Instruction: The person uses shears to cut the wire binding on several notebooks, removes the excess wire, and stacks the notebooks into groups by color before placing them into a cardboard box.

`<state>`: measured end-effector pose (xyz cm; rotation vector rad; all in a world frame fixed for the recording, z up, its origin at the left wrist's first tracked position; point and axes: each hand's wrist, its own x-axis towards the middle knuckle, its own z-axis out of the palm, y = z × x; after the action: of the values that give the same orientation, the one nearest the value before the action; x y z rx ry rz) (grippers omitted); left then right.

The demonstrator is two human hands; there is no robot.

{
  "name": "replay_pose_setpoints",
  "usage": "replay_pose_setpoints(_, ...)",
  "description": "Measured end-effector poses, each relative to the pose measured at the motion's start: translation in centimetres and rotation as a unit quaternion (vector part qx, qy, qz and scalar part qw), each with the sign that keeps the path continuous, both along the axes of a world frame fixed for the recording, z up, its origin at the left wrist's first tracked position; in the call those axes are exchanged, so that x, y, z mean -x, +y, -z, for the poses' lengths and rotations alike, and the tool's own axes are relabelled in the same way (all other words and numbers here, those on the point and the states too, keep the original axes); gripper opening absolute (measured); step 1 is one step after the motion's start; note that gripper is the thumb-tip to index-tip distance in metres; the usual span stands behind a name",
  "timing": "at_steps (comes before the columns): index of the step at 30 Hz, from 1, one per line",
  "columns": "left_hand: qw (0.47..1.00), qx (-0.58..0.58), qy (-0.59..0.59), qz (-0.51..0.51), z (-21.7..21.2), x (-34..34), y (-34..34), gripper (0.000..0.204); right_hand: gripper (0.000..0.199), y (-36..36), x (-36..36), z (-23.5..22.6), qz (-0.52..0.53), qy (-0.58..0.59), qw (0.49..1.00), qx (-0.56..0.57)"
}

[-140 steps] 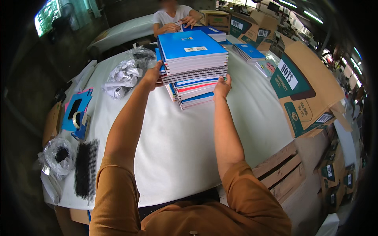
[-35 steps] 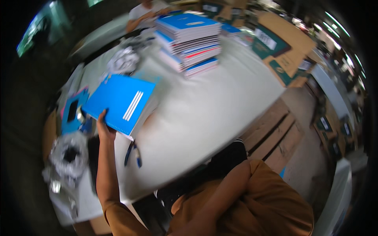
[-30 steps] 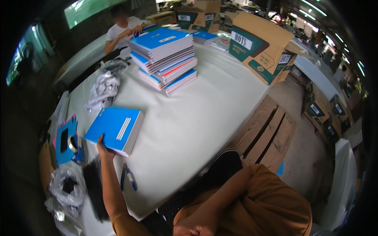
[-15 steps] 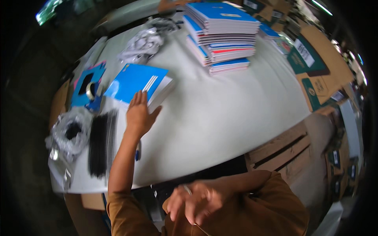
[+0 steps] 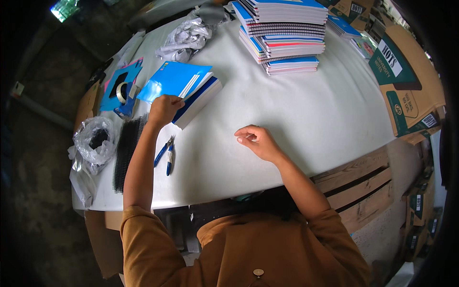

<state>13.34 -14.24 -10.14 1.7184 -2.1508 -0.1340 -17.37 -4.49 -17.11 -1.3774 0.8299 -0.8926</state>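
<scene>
My left hand (image 5: 165,109) is closed on the near edge of a blue notebook cover (image 5: 176,79), at the left of the table. Under that cover lies a thick block of white pages with a dark blue sheet (image 5: 197,98) on top, its right side showing. My right hand (image 5: 258,142) is above the middle of the table, holding nothing, with its fingers slightly curved and the thumb a little apart. Blue-handled cutting pliers (image 5: 167,154) lie just below my left hand. Beside my left forearm is a bundle of black binding wires (image 5: 129,149).
A tall stack of spiral notebooks (image 5: 287,36) stands at the back. Crumpled plastic (image 5: 185,40), a tape roll on a blue dispenser (image 5: 125,98) and a plastic bag (image 5: 94,143) are on the left. Cardboard boxes (image 5: 411,81) and a wooden pallet (image 5: 356,179) flank the right side.
My left hand has gone from lying flat on the notebook to gripping its cover edge. My right hand has moved from near my chest out over the table. The view has shifted.
</scene>
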Motion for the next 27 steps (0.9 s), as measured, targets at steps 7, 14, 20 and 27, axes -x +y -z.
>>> replay_pose_setpoints(7, 0.952, 0.130, -0.225, 0.164, -1.0, 9.3, 15.1, 0.018, 0.073, 4.9, -1.7, -5.3, 0.156, 0.374, 0.774, 0.487)
replay_pose_setpoints(14, 0.964, 0.123, 0.226, 0.065, -6.1, 6.6, 21.4, 0.053, 0.010, 6.3, 2.9, -8.3, 0.113, 0.292, 0.906, 0.286)
replay_pose_setpoints(20, 0.824, -0.041, 0.564, -0.026, 2.5, 3.1, 18.4, 0.070, 0.010, 4.3, 3.8, -7.2, 0.172, -0.113, 0.962, 0.179)
replay_pose_setpoints(27, 0.789, -0.120, 0.601, -0.050, 6.5, 4.4, 18.2, 0.031, 0.020, 2.9, 3.1, -3.8, 0.118, -0.119, 0.982, 0.084)
